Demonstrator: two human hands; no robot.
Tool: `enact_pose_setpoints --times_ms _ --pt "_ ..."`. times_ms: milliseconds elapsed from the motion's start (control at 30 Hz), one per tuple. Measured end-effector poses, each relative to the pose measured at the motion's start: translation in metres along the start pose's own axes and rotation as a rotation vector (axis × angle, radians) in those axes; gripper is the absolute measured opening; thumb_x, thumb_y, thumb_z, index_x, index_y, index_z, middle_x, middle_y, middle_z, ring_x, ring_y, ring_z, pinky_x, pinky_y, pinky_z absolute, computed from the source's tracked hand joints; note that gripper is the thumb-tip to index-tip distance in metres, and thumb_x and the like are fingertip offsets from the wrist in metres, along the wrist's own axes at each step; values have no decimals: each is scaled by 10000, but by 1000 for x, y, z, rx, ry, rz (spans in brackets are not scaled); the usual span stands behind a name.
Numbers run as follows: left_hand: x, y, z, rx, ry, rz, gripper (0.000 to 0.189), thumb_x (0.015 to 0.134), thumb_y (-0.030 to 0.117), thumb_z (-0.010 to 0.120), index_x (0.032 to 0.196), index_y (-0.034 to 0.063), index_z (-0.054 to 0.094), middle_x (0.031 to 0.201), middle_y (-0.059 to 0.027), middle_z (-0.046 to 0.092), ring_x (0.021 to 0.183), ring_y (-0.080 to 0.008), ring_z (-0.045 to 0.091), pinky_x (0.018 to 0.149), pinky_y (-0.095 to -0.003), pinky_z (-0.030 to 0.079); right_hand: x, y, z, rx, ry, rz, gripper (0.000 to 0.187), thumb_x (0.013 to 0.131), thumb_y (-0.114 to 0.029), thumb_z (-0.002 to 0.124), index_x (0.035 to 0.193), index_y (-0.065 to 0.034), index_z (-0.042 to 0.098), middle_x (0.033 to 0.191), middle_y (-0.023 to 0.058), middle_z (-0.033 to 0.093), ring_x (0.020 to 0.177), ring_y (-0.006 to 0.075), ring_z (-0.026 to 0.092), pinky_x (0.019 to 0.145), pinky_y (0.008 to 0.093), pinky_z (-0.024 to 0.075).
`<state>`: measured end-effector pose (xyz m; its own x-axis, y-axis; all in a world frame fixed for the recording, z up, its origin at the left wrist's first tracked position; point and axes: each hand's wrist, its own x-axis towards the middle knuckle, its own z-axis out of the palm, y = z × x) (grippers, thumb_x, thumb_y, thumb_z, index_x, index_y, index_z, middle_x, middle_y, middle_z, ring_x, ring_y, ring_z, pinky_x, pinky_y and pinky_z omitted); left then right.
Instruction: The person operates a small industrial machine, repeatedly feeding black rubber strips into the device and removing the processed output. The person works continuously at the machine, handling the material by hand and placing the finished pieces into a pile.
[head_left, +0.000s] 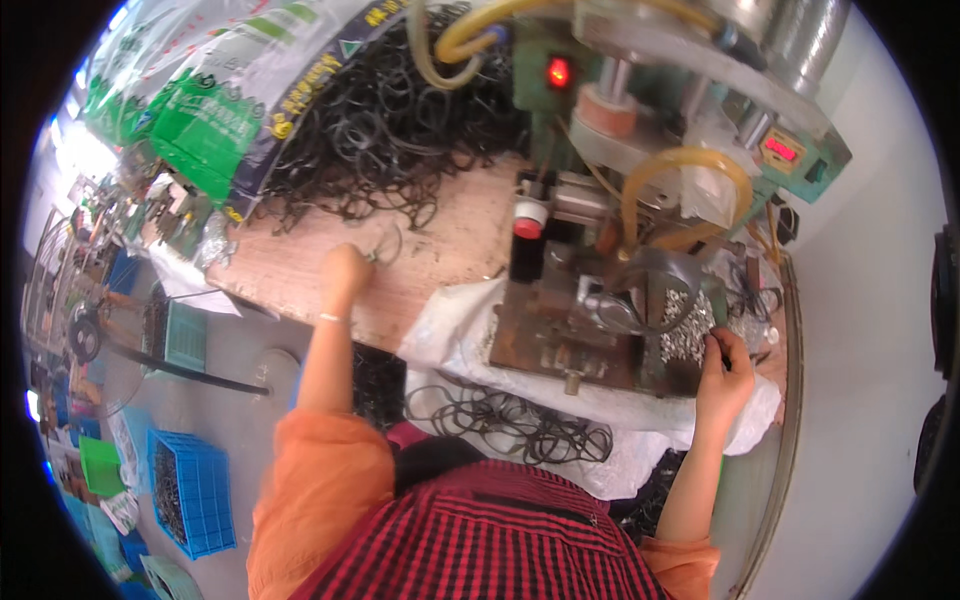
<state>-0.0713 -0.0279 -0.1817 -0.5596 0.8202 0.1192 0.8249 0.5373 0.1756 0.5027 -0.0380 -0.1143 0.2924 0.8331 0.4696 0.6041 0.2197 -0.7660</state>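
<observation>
My left hand (347, 271) is over the wooden bench top (289, 281), its fingertips at a thin ring-shaped strip (388, 247); motion blur hides whether it grips it. My right hand (727, 364) is at the right edge of a tray of small silvery metal pieces (686, 322), thumb and forefinger close together around something too small to tell. A dark band loop (660, 259) hangs at the middle of the press (592, 285), above its base plate and beside the tray. A big heap of black rubber-like loops (375, 120) lies at the back of the bench.
Yellow hoses (686, 157) curve around the press head. A red-topped button (528, 219) stands at its left. White plastic sheeting (457, 315) covers the bench's front edge, with more black loops (525, 424) below. A printed sack (217, 120) stands back left; a blue crate (193, 491) is on the floor.
</observation>
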Motion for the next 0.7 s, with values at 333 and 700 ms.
enact_pose_setpoints --times_ms 333,700 --pt "-169 89 -95 -1288 -334 131 252 979 190 526 1145 10 587 833 31 548 702 -59 453 625 -205 361 -16 -73 -25 228 -163 -26 157 814 24 691 956 -35 724 860 80 691 795 164 635 733 278 489" --pt "-188 211 -112 -1122 571 1094 82 739 -57 699 790 -33 639 864 -161 669 687 -230 638 561 -316 501 -2 -110 76 876 -234 167 373 825 57 684 1175 1 568 890 38 666 861 85 602 801 222 467"
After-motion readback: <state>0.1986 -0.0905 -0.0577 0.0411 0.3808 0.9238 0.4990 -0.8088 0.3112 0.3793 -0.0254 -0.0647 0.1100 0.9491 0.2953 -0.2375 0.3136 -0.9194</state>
